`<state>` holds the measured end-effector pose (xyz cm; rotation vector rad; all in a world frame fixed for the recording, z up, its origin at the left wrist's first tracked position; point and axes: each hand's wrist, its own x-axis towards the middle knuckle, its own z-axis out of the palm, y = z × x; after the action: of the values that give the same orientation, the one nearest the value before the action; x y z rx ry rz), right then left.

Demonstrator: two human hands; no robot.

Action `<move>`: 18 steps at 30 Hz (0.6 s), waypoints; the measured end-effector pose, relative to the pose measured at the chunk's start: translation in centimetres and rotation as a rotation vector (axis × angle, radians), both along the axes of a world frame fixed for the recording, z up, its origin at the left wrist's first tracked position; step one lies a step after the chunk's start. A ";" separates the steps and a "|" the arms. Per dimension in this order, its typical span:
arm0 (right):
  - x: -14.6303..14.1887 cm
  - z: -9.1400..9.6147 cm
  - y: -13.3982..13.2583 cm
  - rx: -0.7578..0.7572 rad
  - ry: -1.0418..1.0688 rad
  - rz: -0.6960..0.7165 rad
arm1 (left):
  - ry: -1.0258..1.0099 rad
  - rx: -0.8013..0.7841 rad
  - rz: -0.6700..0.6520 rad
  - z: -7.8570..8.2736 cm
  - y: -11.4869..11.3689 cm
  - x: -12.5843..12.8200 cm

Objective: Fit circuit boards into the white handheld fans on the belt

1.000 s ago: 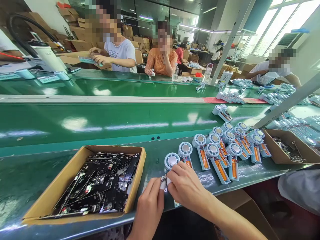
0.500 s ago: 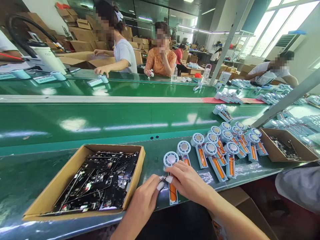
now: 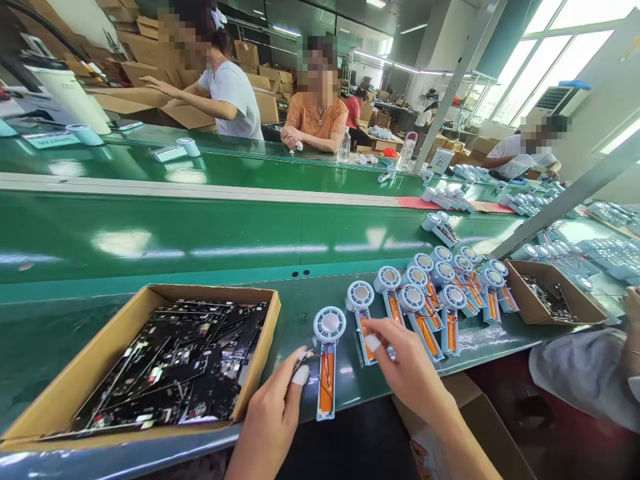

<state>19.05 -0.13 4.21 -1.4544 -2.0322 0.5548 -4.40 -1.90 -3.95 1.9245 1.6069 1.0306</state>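
My left hand [image 3: 273, 407] pinches a small dark part [image 3: 301, 362], apparently a circuit board, between thumb and forefinger. Thin wires run from it to a light-blue handheld unit [image 3: 327, 380] lying just to its right, with a round slotted head and an orange strip in its open handle. My right hand [image 3: 403, 357] is over a second light-blue unit [image 3: 360, 295], its thumb and forefinger closed around the handle, which they partly cover. White finger covers show on both thumbs.
A cardboard box of black circuit boards [image 3: 273, 320] stands at left. More light-blue units [image 3: 453, 297] cluster at right, beside another box [image 3: 595, 317] of small parts. A slanted metal post [image 3: 530, 227] rises at right. Co-workers sit across the green conveyor [image 3: 240, 227].
My right hand has left the small part at my left hand and moved right to the second unit. The first unit's handle is now uncovered. The view has shifted slightly.
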 end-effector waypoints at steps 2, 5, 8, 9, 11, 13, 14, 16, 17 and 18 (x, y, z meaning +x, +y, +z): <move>0.0 -0.2 -1.1 -0.005 -0.109 0.042 | -0.032 -0.071 0.039 -0.3 -0.4 0.1; -1.2 -1.0 -1.8 0.036 -0.179 0.194 | -0.082 -0.121 0.066 0.1 -0.8 0.4; -2.7 -2.0 -0.8 0.143 -0.139 0.341 | -0.115 -0.060 0.078 0.6 -1.0 0.6; -3.1 -2.3 -0.3 0.162 -0.077 0.366 | -0.116 -0.036 0.076 0.7 -1.0 0.6; -3.6 -2.8 0.8 0.119 0.141 0.348 | -0.111 -0.008 0.052 1.1 -1.0 0.5; -4.1 -3.1 1.7 -0.028 0.415 0.239 | -0.114 0.004 0.003 1.5 -1.0 0.6; -4.3 -3.2 2.0 -0.133 0.532 0.182 | -0.121 0.011 -0.021 1.8 -1.1 0.7; -4.9 -3.2 2.2 -0.348 0.668 0.133 | -0.143 0.026 -0.059 2.3 -1.2 1.0; -5.1 -3.2 2.1 -0.411 0.686 0.138 | -0.155 0.032 -0.067 2.4 -1.3 1.2; -5.4 -3.2 1.9 -0.424 0.668 0.151 | -0.165 0.028 -0.063 2.6 -1.4 1.3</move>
<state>13.67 1.78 1.04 -1.1126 -1.5384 1.3916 -3.08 -3.27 -1.40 1.8431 1.4393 1.1594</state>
